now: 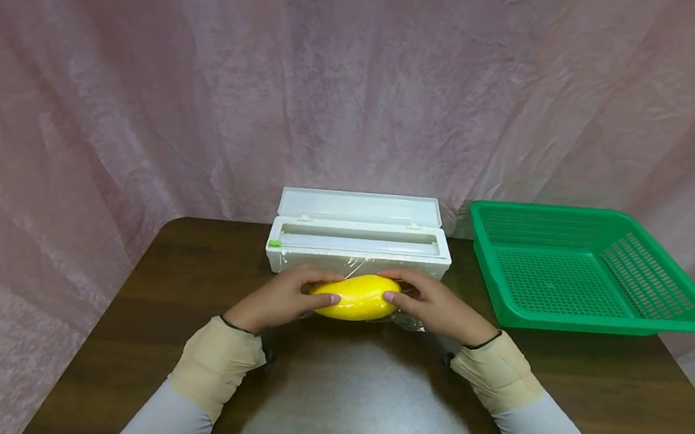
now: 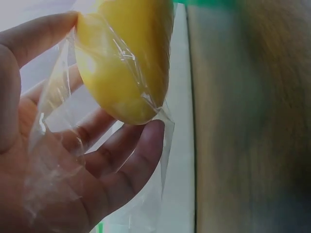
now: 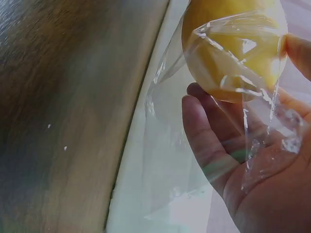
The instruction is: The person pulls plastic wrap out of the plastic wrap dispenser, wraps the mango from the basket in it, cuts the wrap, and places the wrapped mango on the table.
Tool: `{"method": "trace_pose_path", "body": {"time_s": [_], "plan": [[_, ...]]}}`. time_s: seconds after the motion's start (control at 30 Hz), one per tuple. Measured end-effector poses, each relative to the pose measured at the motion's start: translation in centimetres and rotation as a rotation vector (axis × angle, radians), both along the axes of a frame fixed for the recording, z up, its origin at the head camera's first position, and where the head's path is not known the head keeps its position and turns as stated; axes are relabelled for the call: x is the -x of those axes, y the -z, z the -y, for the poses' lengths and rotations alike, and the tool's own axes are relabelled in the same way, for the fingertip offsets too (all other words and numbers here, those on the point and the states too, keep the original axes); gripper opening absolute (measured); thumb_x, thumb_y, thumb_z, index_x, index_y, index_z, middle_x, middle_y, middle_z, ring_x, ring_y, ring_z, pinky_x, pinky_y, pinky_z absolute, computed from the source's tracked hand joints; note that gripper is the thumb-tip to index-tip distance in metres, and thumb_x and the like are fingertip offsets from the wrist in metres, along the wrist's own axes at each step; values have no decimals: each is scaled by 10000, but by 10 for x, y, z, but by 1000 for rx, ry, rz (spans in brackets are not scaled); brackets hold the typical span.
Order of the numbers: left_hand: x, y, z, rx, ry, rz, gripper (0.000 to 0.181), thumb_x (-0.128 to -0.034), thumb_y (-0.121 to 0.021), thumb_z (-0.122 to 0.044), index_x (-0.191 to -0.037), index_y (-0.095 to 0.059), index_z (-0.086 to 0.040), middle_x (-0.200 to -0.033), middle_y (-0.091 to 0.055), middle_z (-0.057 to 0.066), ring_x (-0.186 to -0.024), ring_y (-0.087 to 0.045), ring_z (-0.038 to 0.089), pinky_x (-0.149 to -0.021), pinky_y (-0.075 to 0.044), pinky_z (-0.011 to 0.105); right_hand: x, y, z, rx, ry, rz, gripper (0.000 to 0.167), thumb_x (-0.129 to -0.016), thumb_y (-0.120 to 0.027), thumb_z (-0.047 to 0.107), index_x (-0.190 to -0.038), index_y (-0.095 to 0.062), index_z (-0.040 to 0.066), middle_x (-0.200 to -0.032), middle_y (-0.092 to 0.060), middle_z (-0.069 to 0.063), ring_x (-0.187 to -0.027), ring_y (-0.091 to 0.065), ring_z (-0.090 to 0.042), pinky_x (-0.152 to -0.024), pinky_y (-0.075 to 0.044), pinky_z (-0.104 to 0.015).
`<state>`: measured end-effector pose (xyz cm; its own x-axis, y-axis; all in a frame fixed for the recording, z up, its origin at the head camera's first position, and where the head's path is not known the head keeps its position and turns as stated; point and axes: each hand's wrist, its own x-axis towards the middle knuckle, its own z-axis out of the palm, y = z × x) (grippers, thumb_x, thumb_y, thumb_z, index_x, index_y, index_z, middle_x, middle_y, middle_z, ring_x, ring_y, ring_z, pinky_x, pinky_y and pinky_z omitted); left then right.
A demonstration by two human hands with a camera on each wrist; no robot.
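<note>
Between my left hand (image 1: 280, 299) and right hand (image 1: 434, 300) I am holding a yellow oblong piece (image 1: 359, 298), just below frame centre. Both hands are pinching it, one at its left end, one at its right, thumbs pressing the face toward the head camera. Clear film (image 1: 409, 322) is covering it, hanging loose at both ends. A white dispenser (image 1: 357, 253), lid raised, is sitting just above it in frame; a green basket (image 1: 552, 285) is standing at right on the bench (image 1: 118, 361).

Glare whitens the tabletop (image 1: 339, 404), glints streak the clear film (image 3: 260, 94), wrist views look soft.
</note>
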<state>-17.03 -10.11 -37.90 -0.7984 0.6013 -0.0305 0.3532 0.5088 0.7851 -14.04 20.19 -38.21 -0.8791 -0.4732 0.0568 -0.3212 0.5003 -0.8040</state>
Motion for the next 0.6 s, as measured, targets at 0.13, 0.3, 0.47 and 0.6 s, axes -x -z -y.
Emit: {"method": "trace_pose_path", "body": {"time_s": [0.13, 0.3, 0.47, 0.6], "plan": [[-1, -4, 1, -31, 4, 6, 427, -940, -693, -434, -1339, -659, -288, -1232, -601, -10, -1065, -533, 183, -876, -488, 340, -2, -4, 0, 29, -6, 7, 392, -1013, -615, 293, -1397, -574, 227, -1293, -618, -38, -1098, -610, -257, -920, -530, -262], [-2, -7, 1, -75, 9, 17, 364, -964, -672, -397, -1304, -685, -270, -1245, -620, -14, -1090, -544, 179, -902, -493, 329, -3, -8, -1, 36, -11, -20, 378, -1010, -623, 270, -1384, -587, 233, -1296, -617, -35, -1094, -608, -257, -914, -537, -261], [-2, -12, 2, -86, 4, 17, 340, -986, -638, -393, -1298, -694, -268, -1258, -628, 5, -1095, -545, 195, -886, -496, 332, -4, -12, -1, 30, -3, -37, 371, -1007, -626, 273, -1372, -594, 210, -1285, -615, -48, -1070, -611, -252, -893, -544, -262], [-3, -13, 3, -72, -8, 26, 354, -1006, -593, -427, -1324, -674, -293, -1274, -632, -17, -1116, -550, 186, -914, -485, 343, -4, -12, 0, 43, -3, -32, 354, -1020, -603, 271, -1365, -594, 194, -1273, -632, -54, -1056, -625, -242, -886, -541, -260]]}}
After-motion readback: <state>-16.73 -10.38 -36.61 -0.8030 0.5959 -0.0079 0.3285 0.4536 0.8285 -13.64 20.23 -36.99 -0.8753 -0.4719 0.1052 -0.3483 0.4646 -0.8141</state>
